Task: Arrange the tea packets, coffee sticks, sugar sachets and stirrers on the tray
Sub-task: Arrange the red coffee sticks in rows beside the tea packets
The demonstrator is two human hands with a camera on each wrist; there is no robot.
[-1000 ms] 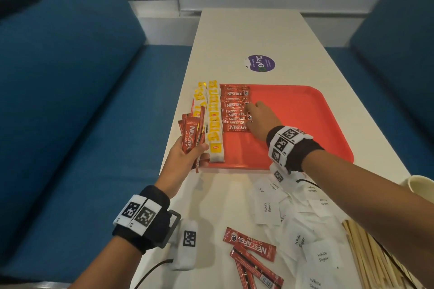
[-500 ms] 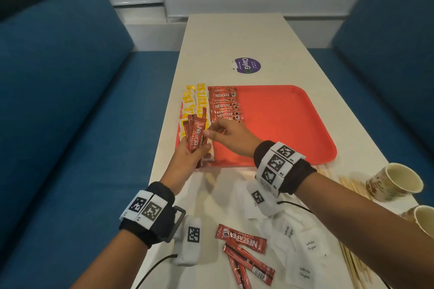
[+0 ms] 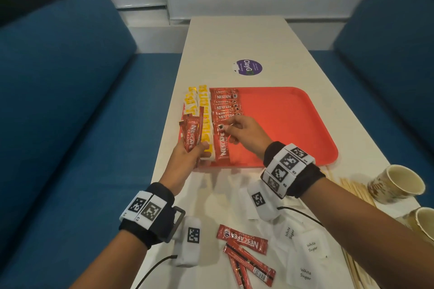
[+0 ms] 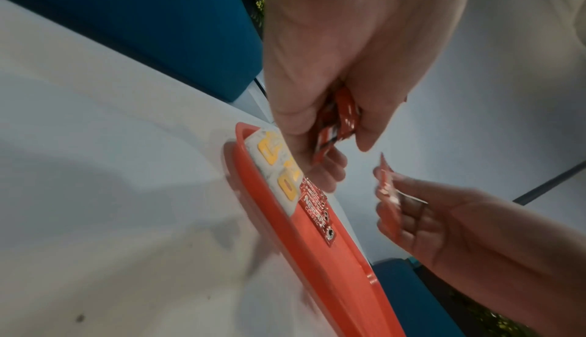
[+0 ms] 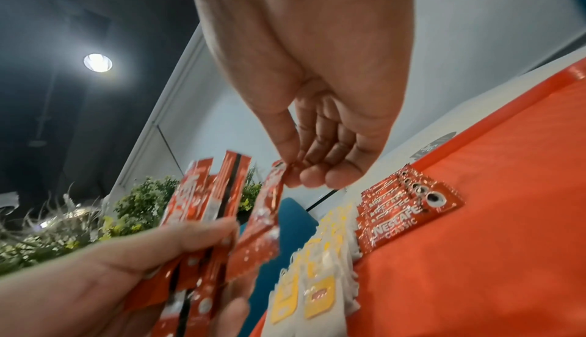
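Observation:
An orange tray [image 3: 293, 124] lies on the white table. Along its left side sit yellow-and-white tea packets [image 3: 205, 110] and a row of red coffee sticks [image 3: 225, 103]. My left hand [image 3: 187, 155] grips a fan of several red coffee sticks [image 3: 191, 134] upright at the tray's near left corner. My right hand [image 3: 239, 130] pinches the top end of one red coffee stick [image 3: 222, 145], which hangs over the tray's near left part. In the right wrist view that pinched stick [image 5: 263, 219] hangs beside the left hand's bundle [image 5: 203, 217].
Loose coffee sticks [image 3: 244, 241] and white sugar sachets [image 3: 310, 248] lie on the table near me. Wooden stirrers [image 3: 354, 190] and two paper cups [image 3: 397, 183] are at the right edge. A purple sticker [image 3: 247, 67] lies beyond the tray. Blue sofas flank the table.
My right hand left the row on the tray, reached to the left hand's bundle, and has drawn one coffee stick out of it towards the tray.

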